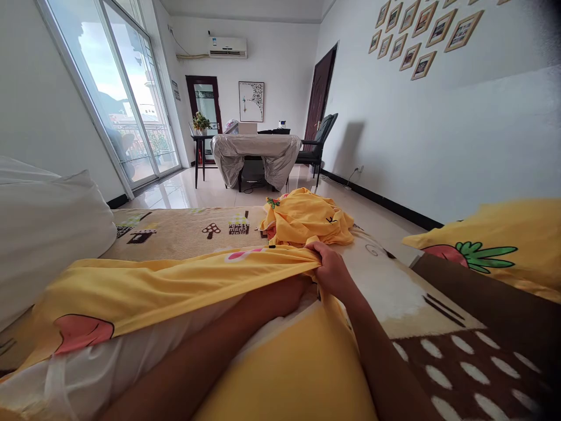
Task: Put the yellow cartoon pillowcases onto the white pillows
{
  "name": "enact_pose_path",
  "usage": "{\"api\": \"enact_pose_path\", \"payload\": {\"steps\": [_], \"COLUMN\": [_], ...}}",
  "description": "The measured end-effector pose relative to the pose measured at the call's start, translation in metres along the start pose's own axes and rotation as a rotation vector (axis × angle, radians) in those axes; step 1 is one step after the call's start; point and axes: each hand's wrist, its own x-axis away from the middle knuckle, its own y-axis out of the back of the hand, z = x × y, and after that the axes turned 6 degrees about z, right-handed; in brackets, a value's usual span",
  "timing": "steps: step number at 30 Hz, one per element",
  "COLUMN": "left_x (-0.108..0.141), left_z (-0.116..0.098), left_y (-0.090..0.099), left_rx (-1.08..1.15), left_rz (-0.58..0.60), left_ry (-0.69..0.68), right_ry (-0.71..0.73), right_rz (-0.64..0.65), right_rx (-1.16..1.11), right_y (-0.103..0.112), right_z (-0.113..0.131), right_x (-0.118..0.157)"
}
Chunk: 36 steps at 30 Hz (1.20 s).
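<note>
A yellow printed duvet cover (175, 286) stretches across the bed in front of me, with white filling (144, 333) showing beneath its raised edge. My right hand (335, 272) is closed on that edge, thumb and fingers pinching the cloth at its right end. Under the lifted fabric reaches my left forearm, and my left hand (295, 292) is tucked in by the white filling. Its fingers are hidden, so what it holds cannot be seen. More yellow cloth (289, 374) lies between my forearms.
A crumpled yellow cloth (311, 216) lies beyond my hands on the patterned beige blanket (184, 231). To the left is a large white bundle (48, 216); to the right, a yellow pillow (521, 245). A covered table (258, 143) and a black chair (319, 143) stand farther off.
</note>
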Motion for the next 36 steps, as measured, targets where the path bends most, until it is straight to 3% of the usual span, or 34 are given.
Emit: {"api": "enact_pose_path", "payload": {"steps": [4,10,18,24,29,36], "left_x": [-0.003,-0.009,-0.002,-0.002,0.000,-0.001], "left_z": [0.005,0.009,-0.007,-0.007,-0.002,-0.005], "left_y": [-0.008,-0.019,-0.010,-0.007,-0.007,0.002], "left_rx": [0.088,0.130,-0.148,-0.150,-0.160,-0.070], "left_rz": [-0.091,-0.054,0.013,-0.037,-0.005,0.029], "left_ry": [0.050,0.057,0.113,0.094,0.049,0.103], "right_ry": [-0.027,-0.044,-0.011,-0.045,-0.062,-0.064], "right_rz": [0.034,0.055,-0.006,-0.018,-0.027,-0.041], "right_rx": [0.015,0.179,0.009,-0.069,-0.067,-0.032], "right_y": [0.002,0.002,0.001,-0.003,-0.006,-0.005], "right_z": [-0.002,-0.001,0.007,0.004,0.003,0.006], "right_x": [0.001,0.005,0.004,0.002,0.001,0.001]}}
